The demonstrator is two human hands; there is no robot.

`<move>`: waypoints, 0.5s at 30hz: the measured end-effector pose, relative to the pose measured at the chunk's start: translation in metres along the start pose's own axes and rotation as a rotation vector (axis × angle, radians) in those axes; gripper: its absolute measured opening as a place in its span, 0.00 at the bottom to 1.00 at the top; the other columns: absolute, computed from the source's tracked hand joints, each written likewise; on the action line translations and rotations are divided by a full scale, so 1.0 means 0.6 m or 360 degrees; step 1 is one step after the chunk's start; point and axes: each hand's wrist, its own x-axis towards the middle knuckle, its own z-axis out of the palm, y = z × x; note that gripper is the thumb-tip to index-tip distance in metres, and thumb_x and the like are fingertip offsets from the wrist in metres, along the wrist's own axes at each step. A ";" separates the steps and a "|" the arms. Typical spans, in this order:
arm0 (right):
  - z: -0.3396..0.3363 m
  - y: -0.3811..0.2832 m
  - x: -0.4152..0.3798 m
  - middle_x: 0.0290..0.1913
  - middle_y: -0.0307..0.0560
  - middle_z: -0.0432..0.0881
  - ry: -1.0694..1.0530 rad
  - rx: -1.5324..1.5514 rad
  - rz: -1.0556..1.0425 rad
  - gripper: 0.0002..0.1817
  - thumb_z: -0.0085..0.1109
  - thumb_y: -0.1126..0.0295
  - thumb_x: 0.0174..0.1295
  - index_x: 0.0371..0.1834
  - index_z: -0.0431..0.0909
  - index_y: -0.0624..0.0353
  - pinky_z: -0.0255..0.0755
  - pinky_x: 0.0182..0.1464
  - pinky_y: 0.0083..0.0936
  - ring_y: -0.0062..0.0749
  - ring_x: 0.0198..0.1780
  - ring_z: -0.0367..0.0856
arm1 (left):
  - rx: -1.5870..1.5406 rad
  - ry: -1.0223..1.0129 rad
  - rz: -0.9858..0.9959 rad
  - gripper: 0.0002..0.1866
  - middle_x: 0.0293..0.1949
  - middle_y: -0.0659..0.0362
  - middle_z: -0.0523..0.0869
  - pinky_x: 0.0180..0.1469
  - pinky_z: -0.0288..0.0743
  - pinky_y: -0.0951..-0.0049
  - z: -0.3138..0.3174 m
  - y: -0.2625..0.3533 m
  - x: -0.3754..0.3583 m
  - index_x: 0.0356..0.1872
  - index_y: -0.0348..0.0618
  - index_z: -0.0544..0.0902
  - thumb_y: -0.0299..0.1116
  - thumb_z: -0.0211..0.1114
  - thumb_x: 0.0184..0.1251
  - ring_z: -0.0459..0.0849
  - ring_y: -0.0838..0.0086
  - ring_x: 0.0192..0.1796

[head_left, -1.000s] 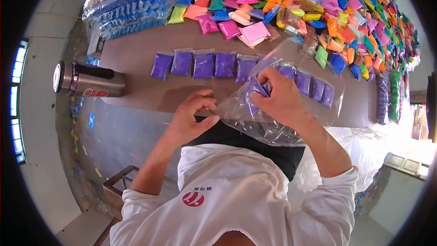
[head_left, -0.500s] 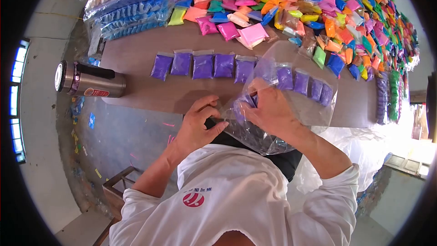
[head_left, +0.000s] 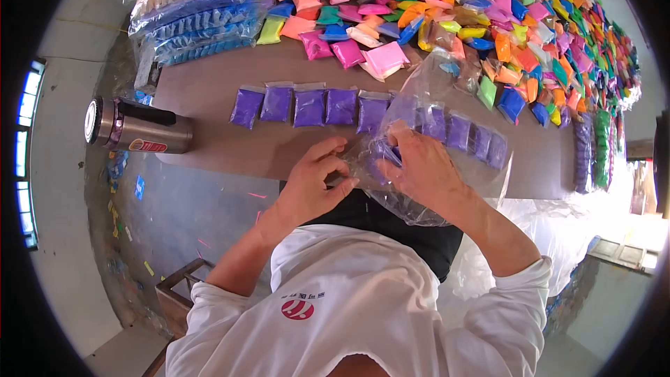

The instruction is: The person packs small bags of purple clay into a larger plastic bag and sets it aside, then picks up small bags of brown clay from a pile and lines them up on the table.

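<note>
Several purple packets (head_left: 309, 107) lie in a row across the brown table (head_left: 209, 141). The right part of the row shows through a large clear plastic bag (head_left: 419, 218). My right hand (head_left: 422, 167) is closed on a purple packet (head_left: 384, 152) inside the bag, near its mouth. Left of it, my left hand (head_left: 317, 180) has its fingers curled at the bag's edge, apparently pinching the thin film. The packet is partly hidden by my right fingers and the crinkled plastic.
A steel flask (head_left: 157, 128) lies on its side at the table's left. Bagged rows of blue packets (head_left: 202, 31) are at the back left. A large heap of coloured packets (head_left: 488, 14) covers the back and right. Green and purple strips (head_left: 601, 150) stand at the right edge.
My left hand has moved slightly up and right, closer to my right hand. The clear bag has shifted and its lower part has drawn up a little.
</note>
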 end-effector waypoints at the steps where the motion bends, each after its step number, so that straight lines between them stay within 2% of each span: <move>1: -0.002 -0.006 0.001 0.37 0.59 0.84 -0.0046 0.0006 0.0103 0.18 0.70 0.69 0.58 0.43 0.69 0.60 0.78 0.42 0.48 0.59 0.40 0.85 | 0.0100 0.0031 0.0110 0.12 0.60 0.47 0.81 0.60 0.77 0.58 0.006 -0.003 -0.004 0.35 0.37 0.84 0.31 0.78 0.56 0.80 0.51 0.61; 3: -0.010 -0.026 0.005 0.38 0.59 0.84 -0.0140 0.0015 0.0300 0.20 0.72 0.68 0.57 0.46 0.70 0.60 0.78 0.45 0.47 0.59 0.42 0.86 | 0.0245 0.0065 0.0243 0.13 0.60 0.47 0.81 0.60 0.77 0.57 0.013 -0.006 -0.008 0.35 0.38 0.85 0.31 0.78 0.53 0.80 0.50 0.61; 5: -0.004 -0.031 0.000 0.40 0.59 0.84 -0.0102 0.0102 0.0176 0.24 0.74 0.66 0.55 0.49 0.72 0.62 0.79 0.46 0.46 0.58 0.43 0.86 | 0.0336 0.0065 0.0289 0.14 0.60 0.47 0.81 0.60 0.77 0.57 0.018 -0.007 -0.010 0.36 0.38 0.85 0.31 0.79 0.50 0.79 0.49 0.60; 6: -0.001 -0.033 -0.002 0.41 0.59 0.84 -0.0082 0.0145 0.0116 0.26 0.75 0.65 0.54 0.51 0.72 0.63 0.79 0.46 0.45 0.57 0.43 0.86 | 0.0351 0.0090 0.0301 0.13 0.60 0.48 0.81 0.59 0.78 0.57 0.020 -0.009 -0.009 0.33 0.39 0.84 0.31 0.78 0.50 0.80 0.49 0.60; 8: -0.017 -0.028 0.005 0.43 0.59 0.83 -0.0318 0.0414 0.0125 0.29 0.75 0.64 0.53 0.54 0.73 0.64 0.80 0.48 0.43 0.56 0.44 0.86 | 0.0382 0.0144 0.0323 0.11 0.58 0.50 0.82 0.58 0.79 0.57 0.023 -0.013 -0.008 0.27 0.40 0.82 0.31 0.78 0.50 0.81 0.51 0.59; 12: -0.035 -0.024 0.013 0.47 0.58 0.83 -0.0601 0.0708 0.0201 0.31 0.76 0.63 0.52 0.57 0.76 0.65 0.80 0.49 0.43 0.55 0.45 0.85 | 0.0320 0.0195 0.0322 0.10 0.56 0.52 0.84 0.57 0.80 0.58 0.023 -0.014 -0.007 0.27 0.39 0.82 0.29 0.76 0.48 0.82 0.53 0.58; 15: 0.001 -0.009 0.006 0.47 0.58 0.82 -0.0351 0.0245 -0.0102 0.31 0.76 0.62 0.51 0.57 0.77 0.63 0.79 0.50 0.43 0.56 0.47 0.85 | 0.0280 0.0228 0.0335 0.09 0.55 0.52 0.85 0.56 0.81 0.58 0.024 -0.015 -0.006 0.28 0.39 0.83 0.28 0.75 0.48 0.83 0.53 0.57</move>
